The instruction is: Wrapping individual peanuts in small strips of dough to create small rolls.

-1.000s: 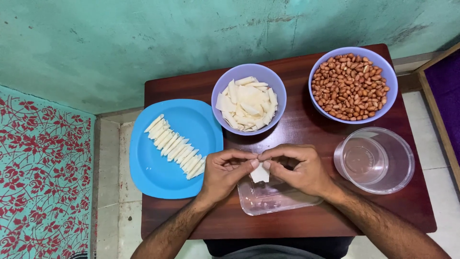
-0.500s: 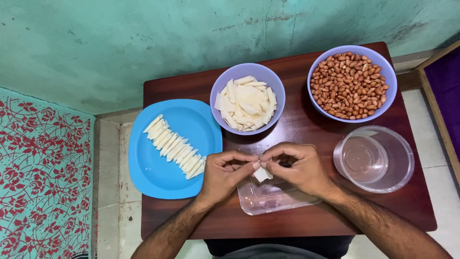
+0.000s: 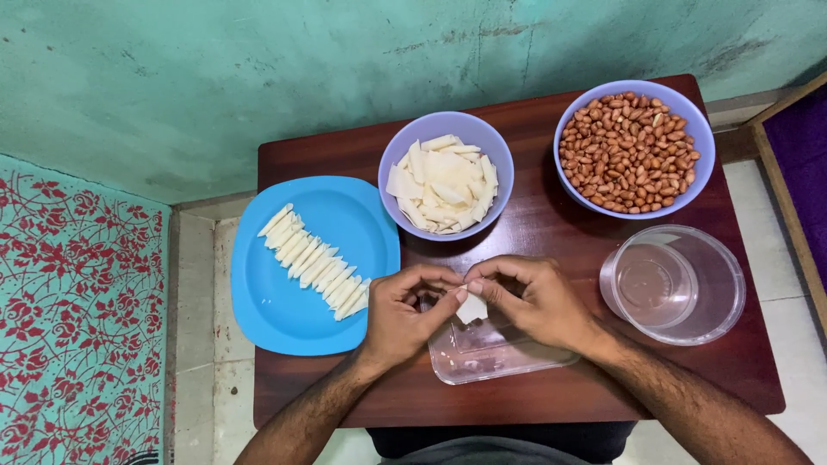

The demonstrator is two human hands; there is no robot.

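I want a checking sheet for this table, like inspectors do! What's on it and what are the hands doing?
Surface: dark red-brown wooden table.
Job's things: small white piece pinched by both hands over a clear flat tray.
Clutter: blue plate with a row of white rolled pieces; purple bowl of white pieces; purple bowl of peanuts; empty clear container.
Grippers: left hand and right hand hold the piece.
Cables: nothing seen.
Surroundings: teal wall; red-patterned cloth.
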